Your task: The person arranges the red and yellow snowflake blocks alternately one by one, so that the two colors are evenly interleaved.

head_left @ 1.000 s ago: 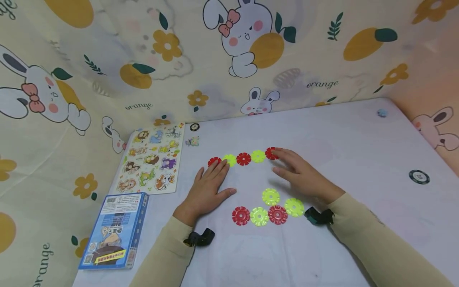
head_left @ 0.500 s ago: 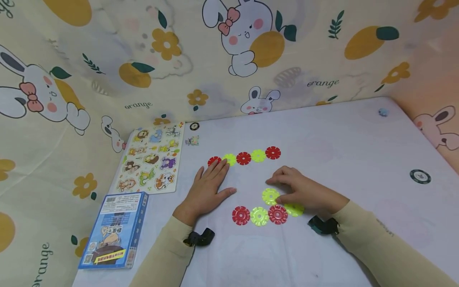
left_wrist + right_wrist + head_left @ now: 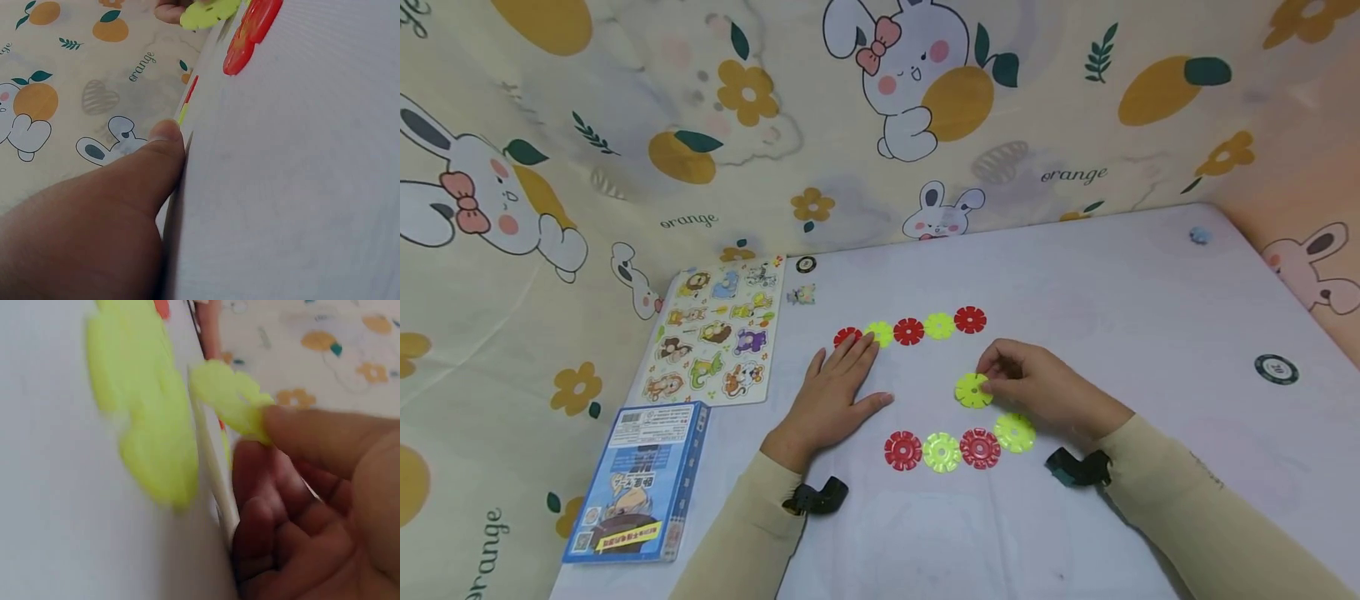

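Note:
Between thumb and fingers my right hand (image 3: 1037, 387) pinches a yellow-green notched plastic disc (image 3: 973, 390), lifted off the table in the right wrist view. My left hand (image 3: 835, 400) lies flat with fingers straight, its fingertips on the left end of a joined row of red and yellow-green discs (image 3: 909, 332). Below the right hand lie a red disc (image 3: 903, 451), a yellow-green disc (image 3: 942, 452), another red disc (image 3: 981, 448) and one more yellow-green disc (image 3: 1015, 432). Part of the row's left end is hidden under the left fingers.
On the left lie an animal sticker board (image 3: 715, 333) and a blue box (image 3: 636, 483). A black round chip (image 3: 806, 264) and a small animal piece (image 3: 802, 294) are near the back edge. Another chip (image 3: 1276, 369) and a small blue object (image 3: 1199, 236) lie right.
My right hand has drawn back from the row's right end to the loose discs. It has picked up the upper yellow-green disc and raised it slightly. My left hand stays put.

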A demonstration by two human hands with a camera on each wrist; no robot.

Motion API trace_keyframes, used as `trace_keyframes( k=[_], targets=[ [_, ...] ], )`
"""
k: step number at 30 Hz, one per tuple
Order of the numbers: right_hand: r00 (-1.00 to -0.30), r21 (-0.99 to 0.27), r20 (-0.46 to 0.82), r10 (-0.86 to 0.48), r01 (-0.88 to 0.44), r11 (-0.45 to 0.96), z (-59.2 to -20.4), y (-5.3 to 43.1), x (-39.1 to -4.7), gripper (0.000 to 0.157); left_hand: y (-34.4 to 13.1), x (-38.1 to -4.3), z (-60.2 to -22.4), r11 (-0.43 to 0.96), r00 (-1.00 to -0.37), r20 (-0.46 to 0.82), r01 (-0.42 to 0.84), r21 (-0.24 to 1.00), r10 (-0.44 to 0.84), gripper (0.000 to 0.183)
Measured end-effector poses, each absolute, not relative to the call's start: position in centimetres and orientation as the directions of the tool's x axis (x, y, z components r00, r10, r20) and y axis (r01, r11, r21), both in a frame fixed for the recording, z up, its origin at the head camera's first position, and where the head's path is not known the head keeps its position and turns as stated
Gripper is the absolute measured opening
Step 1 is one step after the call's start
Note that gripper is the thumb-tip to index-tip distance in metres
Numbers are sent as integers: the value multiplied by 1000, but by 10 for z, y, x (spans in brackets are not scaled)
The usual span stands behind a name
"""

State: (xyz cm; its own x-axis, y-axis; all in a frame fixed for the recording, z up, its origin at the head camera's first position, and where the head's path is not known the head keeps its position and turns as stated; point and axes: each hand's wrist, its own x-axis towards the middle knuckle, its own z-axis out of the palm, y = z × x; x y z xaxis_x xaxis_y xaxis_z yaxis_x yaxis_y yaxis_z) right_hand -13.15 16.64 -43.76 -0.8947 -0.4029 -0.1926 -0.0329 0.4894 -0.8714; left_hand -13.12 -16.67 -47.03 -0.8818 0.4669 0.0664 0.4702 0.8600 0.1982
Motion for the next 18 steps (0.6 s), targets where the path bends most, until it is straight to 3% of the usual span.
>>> trace_keyframes(
  k=[5, 12, 18],
  targets=[
    [-965, -883, -136, -223, 16, 469, -444, 186, -148, 25, -167, -131, -470, 856, -879, 68, 475, 203, 472, 82],
    [-987, -956, -151, -51, 133, 260, -449, 203, -159, 42, -167, -131, -469, 857, -880, 68, 473, 206, 470, 82],
    [-994, -807, -11, -106, -53, 588, -449, 198, -157, 53, -167, -131, -468, 855, -879, 69, 474, 210, 471, 82]
  ],
)
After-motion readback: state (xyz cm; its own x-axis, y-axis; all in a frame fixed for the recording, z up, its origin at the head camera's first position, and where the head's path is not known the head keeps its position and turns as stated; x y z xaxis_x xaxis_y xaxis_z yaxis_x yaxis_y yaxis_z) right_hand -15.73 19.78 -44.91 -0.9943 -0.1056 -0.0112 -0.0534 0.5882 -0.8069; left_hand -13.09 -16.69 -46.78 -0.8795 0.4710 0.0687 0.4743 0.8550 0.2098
